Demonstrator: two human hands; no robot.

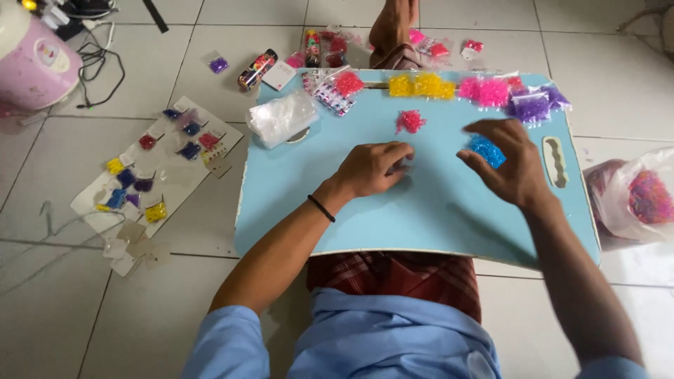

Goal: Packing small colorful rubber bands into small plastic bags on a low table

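Nearest the camera: light blue shirt (393, 337) and a red checked cloth (400, 274) over the lap, with the pale blue desk (421, 210) set across it above a tiled floor (175, 309).

Left hand (372, 168): palm down on the desk, fingers curled, tips pressed together at something small near the desk centre; too small to tell what. Grip narrow, pinching. A black band (321, 208) sits on that wrist.

Right hand (509, 165): arched over a blue bead packet (486, 151), fingers spread and bent, fingertips touching or just beside its edges. Grip wide, not closed on the packet as far as can be seen.

Handling judgement: the blue bead packet looks light, a thin clear plastic pouch of loose small pieces, so soft, a little slippery, and it will sag and shift when lifted. Best taken by pinching a flat edge or corner of the plastic, not the bulging middle.

Position: the packet lies flat on the desk, under the right hand's fingers and well apart from the left hand.

Around: a pink bead packet (410, 121) lies just beyond the left hand; yellow packets (421, 85), more pink packets (484, 91) and purple packets (533, 105) line the far edge. A bundle of clear bags (282, 118) sits at the far left corner. A card with sorted packets (151, 165) lies on the floor to the left.
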